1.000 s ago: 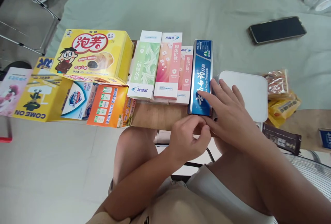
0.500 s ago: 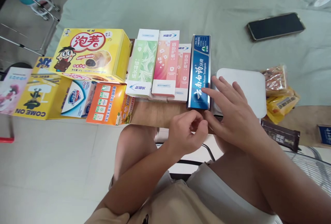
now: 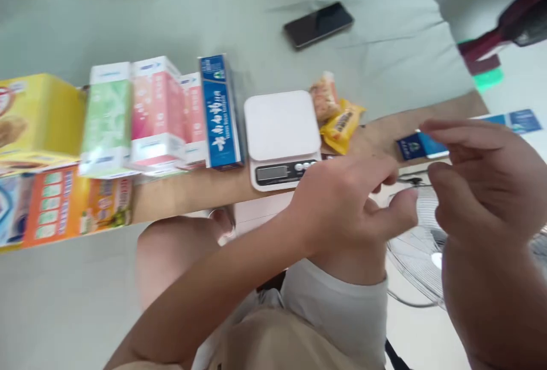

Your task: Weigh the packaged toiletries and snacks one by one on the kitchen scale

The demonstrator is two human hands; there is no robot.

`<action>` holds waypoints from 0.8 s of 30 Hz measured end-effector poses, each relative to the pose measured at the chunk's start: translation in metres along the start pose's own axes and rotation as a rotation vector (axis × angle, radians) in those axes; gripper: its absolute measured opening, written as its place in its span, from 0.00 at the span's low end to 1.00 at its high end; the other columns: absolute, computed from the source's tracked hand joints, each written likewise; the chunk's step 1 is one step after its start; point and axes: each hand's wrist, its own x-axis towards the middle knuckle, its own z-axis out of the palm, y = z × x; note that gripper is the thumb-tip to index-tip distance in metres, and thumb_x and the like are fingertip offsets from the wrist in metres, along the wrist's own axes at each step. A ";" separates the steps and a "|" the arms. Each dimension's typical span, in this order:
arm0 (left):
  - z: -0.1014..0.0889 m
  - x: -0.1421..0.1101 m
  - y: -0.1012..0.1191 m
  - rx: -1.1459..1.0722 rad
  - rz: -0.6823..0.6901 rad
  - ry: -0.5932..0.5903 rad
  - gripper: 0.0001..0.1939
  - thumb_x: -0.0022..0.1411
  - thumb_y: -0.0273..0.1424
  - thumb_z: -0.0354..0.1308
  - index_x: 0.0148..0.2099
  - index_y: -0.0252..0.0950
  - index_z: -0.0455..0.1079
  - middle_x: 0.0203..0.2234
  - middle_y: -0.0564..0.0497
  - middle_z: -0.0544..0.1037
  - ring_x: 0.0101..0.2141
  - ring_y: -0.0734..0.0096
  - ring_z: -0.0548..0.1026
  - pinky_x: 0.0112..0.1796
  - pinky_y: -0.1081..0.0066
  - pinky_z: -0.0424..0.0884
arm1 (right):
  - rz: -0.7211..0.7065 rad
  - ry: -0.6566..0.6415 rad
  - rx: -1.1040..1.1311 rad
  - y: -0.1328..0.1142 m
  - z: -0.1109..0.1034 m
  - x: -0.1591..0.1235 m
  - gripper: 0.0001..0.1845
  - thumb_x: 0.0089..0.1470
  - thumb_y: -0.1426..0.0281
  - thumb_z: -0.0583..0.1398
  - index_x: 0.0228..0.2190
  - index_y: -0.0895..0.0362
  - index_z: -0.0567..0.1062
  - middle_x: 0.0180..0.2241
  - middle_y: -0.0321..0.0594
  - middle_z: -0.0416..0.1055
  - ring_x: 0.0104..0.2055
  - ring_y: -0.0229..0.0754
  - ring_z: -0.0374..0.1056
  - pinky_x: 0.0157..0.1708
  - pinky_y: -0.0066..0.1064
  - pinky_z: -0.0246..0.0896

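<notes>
- Blue-and-white box (image 3: 412, 146): right part of the frame, its left end uncovered, its middle hidden behind the right hand; it appears to re-emerge near the right edge.
- Long axis: judged to run across the frame, rising slightly rightward.
- Right hand (image 3: 499, 179): the nearer, overlapping the box in view; thumb and fingers parted, contact impossible to tell.
- Left hand (image 3: 350, 204): below and left of the box's left end; fingers curled, thumb apart, nothing visible between.
- White scale (image 3: 282, 125): frame centre, left of the box.
</notes>
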 end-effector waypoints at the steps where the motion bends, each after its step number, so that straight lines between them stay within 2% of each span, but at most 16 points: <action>1: 0.011 0.015 0.000 0.009 0.016 -0.054 0.07 0.65 0.32 0.60 0.33 0.40 0.67 0.27 0.53 0.77 0.31 0.66 0.77 0.34 0.67 0.73 | 0.042 0.090 0.069 0.021 -0.013 -0.011 0.17 0.55 0.72 0.63 0.46 0.47 0.81 0.48 0.47 0.81 0.56 0.59 0.78 0.55 0.59 0.76; 3: 0.035 0.047 -0.007 0.042 0.050 -0.131 0.08 0.61 0.33 0.66 0.36 0.40 0.69 0.34 0.50 0.78 0.40 0.59 0.80 0.43 0.63 0.76 | 0.143 0.146 -0.024 0.060 -0.037 -0.031 0.19 0.54 0.72 0.63 0.47 0.48 0.80 0.49 0.48 0.79 0.56 0.58 0.78 0.55 0.58 0.76; 6: 0.075 0.091 -0.025 0.143 0.061 -0.221 0.15 0.57 0.33 0.72 0.42 0.40 0.69 0.43 0.46 0.76 0.50 0.49 0.78 0.53 0.55 0.76 | 0.232 0.089 -0.307 0.104 -0.060 -0.053 0.19 0.56 0.71 0.62 0.50 0.51 0.75 0.53 0.51 0.76 0.61 0.57 0.74 0.55 0.53 0.76; 9: 0.110 0.120 -0.039 0.260 0.040 -0.360 0.22 0.53 0.34 0.75 0.44 0.38 0.67 0.45 0.43 0.75 0.54 0.41 0.77 0.57 0.48 0.74 | 0.364 0.064 -0.360 0.136 -0.069 -0.059 0.24 0.59 0.69 0.61 0.57 0.51 0.69 0.60 0.57 0.71 0.66 0.56 0.71 0.56 0.47 0.76; 11: 0.125 0.129 -0.047 0.284 0.031 -0.415 0.26 0.49 0.33 0.78 0.43 0.38 0.66 0.44 0.43 0.75 0.55 0.39 0.77 0.59 0.47 0.73 | 0.467 0.097 -0.349 0.157 -0.072 -0.055 0.29 0.59 0.68 0.61 0.61 0.51 0.64 0.65 0.60 0.66 0.67 0.55 0.70 0.57 0.45 0.75; 15: 0.136 0.133 -0.064 0.299 0.037 -0.416 0.25 0.49 0.29 0.77 0.40 0.40 0.63 0.39 0.46 0.74 0.48 0.46 0.80 0.52 0.54 0.77 | 0.644 0.169 -0.266 0.206 -0.079 -0.041 0.39 0.58 0.68 0.61 0.66 0.55 0.54 0.70 0.67 0.58 0.71 0.56 0.65 0.62 0.48 0.69; 19: 0.136 0.133 -0.075 0.310 0.083 -0.398 0.19 0.53 0.27 0.71 0.40 0.41 0.63 0.35 0.48 0.75 0.40 0.53 0.80 0.43 0.62 0.78 | 0.553 0.091 -0.234 0.241 -0.082 -0.030 0.40 0.57 0.72 0.57 0.68 0.58 0.51 0.69 0.67 0.62 0.72 0.58 0.64 0.63 0.53 0.66; 21: 0.135 0.132 -0.072 0.316 0.087 -0.389 0.17 0.53 0.26 0.69 0.39 0.41 0.64 0.33 0.49 0.76 0.39 0.54 0.79 0.42 0.63 0.77 | 0.515 0.083 -0.248 0.243 -0.079 -0.027 0.39 0.57 0.73 0.56 0.68 0.58 0.53 0.69 0.66 0.62 0.71 0.56 0.66 0.63 0.52 0.67; 24: 0.132 0.127 -0.059 0.314 0.047 -0.355 0.16 0.52 0.26 0.70 0.38 0.40 0.66 0.33 0.48 0.76 0.38 0.55 0.79 0.40 0.63 0.76 | 0.529 0.126 -0.238 0.225 -0.075 -0.022 0.39 0.56 0.75 0.53 0.68 0.56 0.53 0.71 0.64 0.61 0.69 0.56 0.68 0.61 0.52 0.69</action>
